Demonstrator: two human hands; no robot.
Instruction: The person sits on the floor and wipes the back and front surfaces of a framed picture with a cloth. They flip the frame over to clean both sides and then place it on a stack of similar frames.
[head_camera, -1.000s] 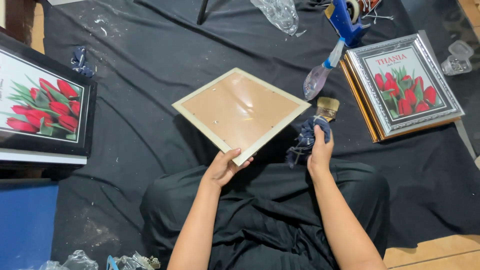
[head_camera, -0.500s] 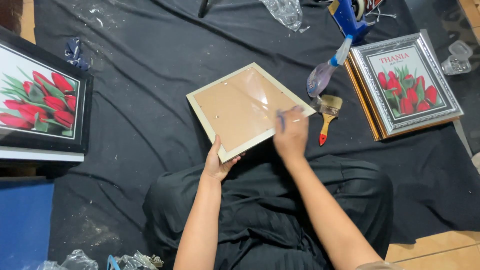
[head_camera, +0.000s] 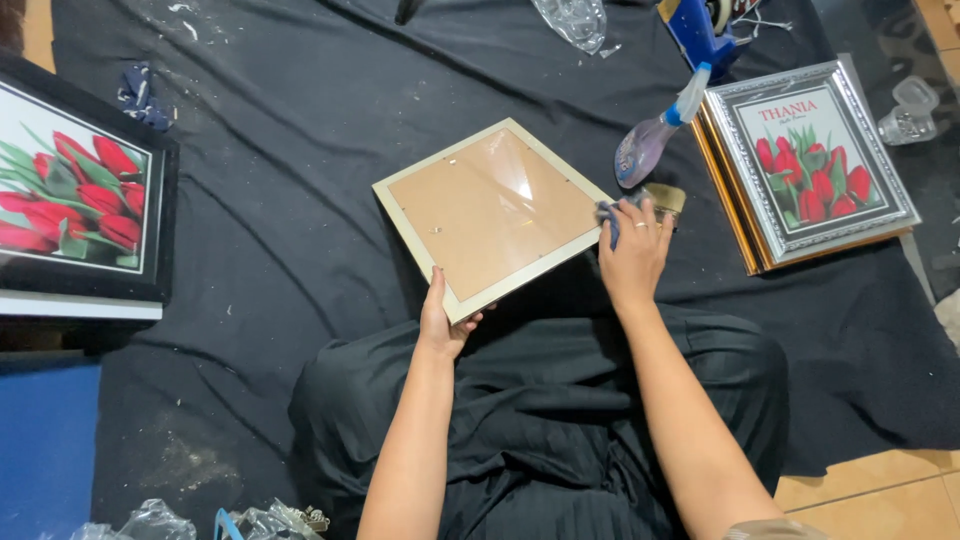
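Picture frame (head_camera: 492, 215) stays steady because left hand (head_camera: 443, 318) grips its near corner while right hand (head_camera: 632, 250) presses a bunched cloth (head_camera: 608, 217) against its edge.

Black cloth (head_camera: 300, 150) over the floor — on it 2 tulip pictures (head_camera: 810, 160) (head_camera: 75, 200), a spray bottle (head_camera: 655, 135)

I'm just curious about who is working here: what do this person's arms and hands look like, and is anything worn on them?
Both forearms are bare, with no sleeves, gloves or watch in view. The right hand wears a thin ring on one finger. The left hand shows no ring or band that I can make out. Dark, finely pleated clothing covers the lap below.
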